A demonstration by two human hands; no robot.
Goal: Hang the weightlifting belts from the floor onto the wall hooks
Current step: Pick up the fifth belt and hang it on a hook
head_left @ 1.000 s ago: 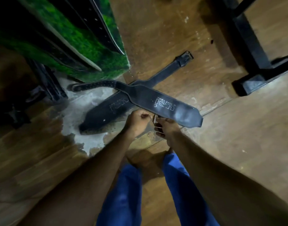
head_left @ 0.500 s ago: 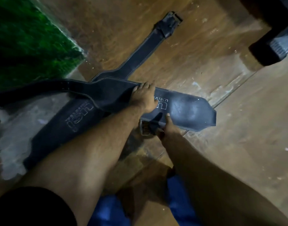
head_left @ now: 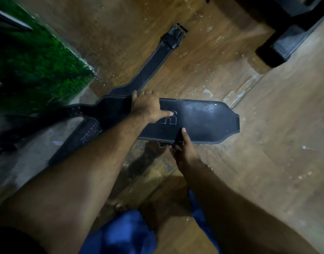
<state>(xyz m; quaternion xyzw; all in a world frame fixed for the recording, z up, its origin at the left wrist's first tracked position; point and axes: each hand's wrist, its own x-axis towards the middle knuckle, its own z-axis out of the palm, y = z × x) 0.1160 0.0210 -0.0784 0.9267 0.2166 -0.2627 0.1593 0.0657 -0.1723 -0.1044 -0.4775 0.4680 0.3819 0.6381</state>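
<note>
Two black leather weightlifting belts lie crossed on the wooden floor. The upper belt (head_left: pixel 203 120) runs left to right, its wide part with white lettering in the middle of the head view. My left hand (head_left: pixel 148 105) grips its far edge, fingers curled over. My right hand (head_left: pixel 183 145) pinches its near edge, thumb on top. The lower belt (head_left: pixel 148 70) runs diagonally beneath, its buckle (head_left: pixel 176 34) at the top and its wide end at the lower left. No wall hooks are in view.
A green turf-covered wall panel (head_left: pixel 38 70) stands at the left. A black metal equipment base (head_left: pixel 285 44) sits at the upper right. A pale concrete patch (head_left: pixel 29 147) shows at the left. My blue trouser legs (head_left: pixel 124 233) are at the bottom.
My left hand has shifted from the belt's near edge across to its far edge. My right thumb now sits on top of the near edge. The view has come closer to the belts.
</note>
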